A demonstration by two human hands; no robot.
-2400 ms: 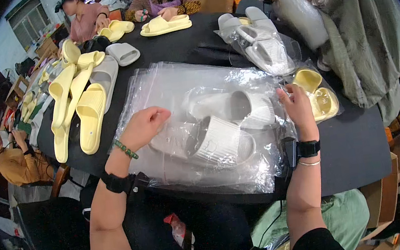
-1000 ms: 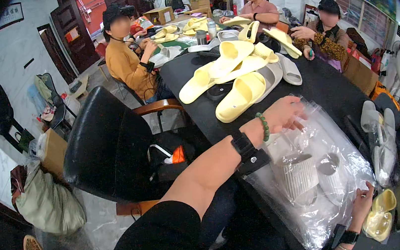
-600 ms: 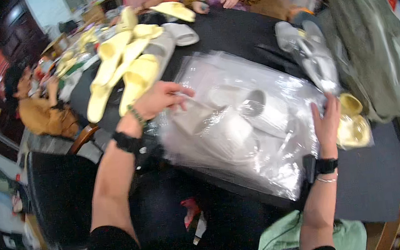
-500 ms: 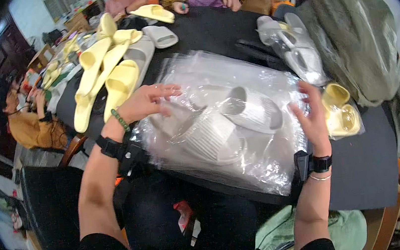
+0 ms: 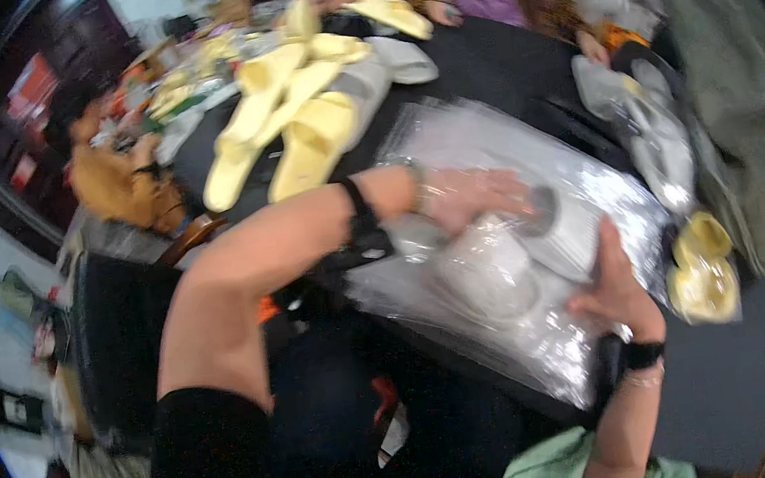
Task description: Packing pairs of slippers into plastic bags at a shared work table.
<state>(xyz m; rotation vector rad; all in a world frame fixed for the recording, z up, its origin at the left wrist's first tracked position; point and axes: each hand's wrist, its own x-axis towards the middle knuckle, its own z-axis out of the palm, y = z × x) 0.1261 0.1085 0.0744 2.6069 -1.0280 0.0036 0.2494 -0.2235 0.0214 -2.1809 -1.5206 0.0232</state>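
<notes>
Reaching across the pale slippers (image 5: 491,281) at the middle of the counter (image 5: 513,56), the person has the left hand (image 5: 478,197) stretched flat over them, fingers extended, and the right hand (image 5: 620,291) spread at their right side, thumb apart from the fingers. Neither of the hands appears to grip anything; blur hides whether the left one presses down. The pair lies among clear plastic bags (image 5: 524,150) and seems covered by film, so it looks at least partly enclosed, though no closed mouth can be made out. Toward the right, yellow slippers (image 5: 702,286) and grey slippers (image 5: 657,143) appear already wrapped. Beyond the left forearm, a heap of loose slippers (image 5: 313,142), mostly yellow, shows no wrapping, so those look untouched.
</notes>
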